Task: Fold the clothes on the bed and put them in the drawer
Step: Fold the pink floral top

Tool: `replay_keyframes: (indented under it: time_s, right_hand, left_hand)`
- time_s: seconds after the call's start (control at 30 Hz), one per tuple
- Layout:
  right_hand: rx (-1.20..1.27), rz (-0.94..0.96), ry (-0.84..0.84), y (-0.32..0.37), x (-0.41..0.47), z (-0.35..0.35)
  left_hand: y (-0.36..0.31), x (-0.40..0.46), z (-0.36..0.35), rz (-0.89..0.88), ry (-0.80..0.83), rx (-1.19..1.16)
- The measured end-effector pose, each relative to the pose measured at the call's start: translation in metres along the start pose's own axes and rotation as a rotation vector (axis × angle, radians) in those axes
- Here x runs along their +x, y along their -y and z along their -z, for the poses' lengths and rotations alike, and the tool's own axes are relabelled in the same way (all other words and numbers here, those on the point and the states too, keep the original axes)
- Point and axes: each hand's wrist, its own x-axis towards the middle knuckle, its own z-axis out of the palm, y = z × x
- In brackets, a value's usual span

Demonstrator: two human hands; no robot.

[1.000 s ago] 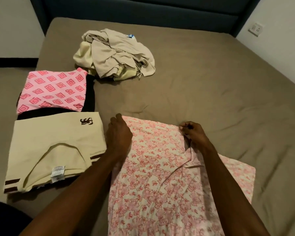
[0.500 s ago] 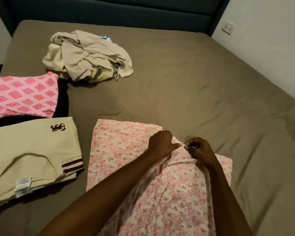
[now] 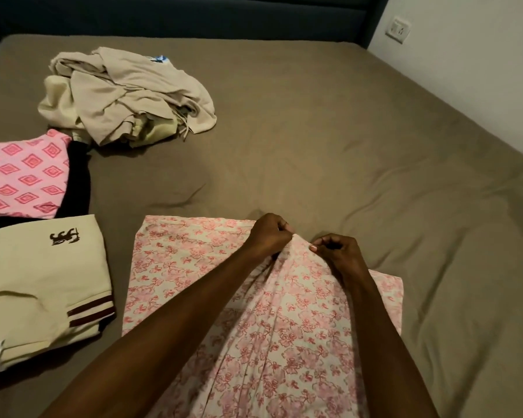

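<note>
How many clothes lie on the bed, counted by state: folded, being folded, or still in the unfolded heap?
Folded: 3, the pink diamond top, the black garment under it, the cream shirt
Being folded: 1, the floral garment
Unfolded heap: 1 pile; its pieces cannot be counted
Total: 4 garments and 1 pile

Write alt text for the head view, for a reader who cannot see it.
Both hands, left hand and right hand, pinch a raised fold of a pink floral garment on a brown bed. Folded clothes lie left; an unfolded beige pile sits beyond.
</note>
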Motion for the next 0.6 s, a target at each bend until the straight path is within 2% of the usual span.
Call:
replay_keyframes:
  time_s: [0.13,0.33,0.4,0.6]
  right_hand:
    - [-0.001,-0.012,-0.009,-0.006,0.002,0.001]
    - [0.042,-0.006,-0.030,-0.002,0.000,-0.001]
    - [0.043,0.001,-0.052,-0.002,0.000,-0.003]
    - [-0.015,0.029,-0.143,-0.013,-0.001,-0.014]
  left_hand:
    - [-0.004,0.000,0.000,0.105,0.054,-0.152]
    - [-0.004,0.008,0.010,0.056,-0.024,-0.152]
    - [-0.002,0.009,0.011,-0.004,-0.063,-0.072]
    - [0.016,-0.005,-0.011,-0.270,-0.151,0.382]
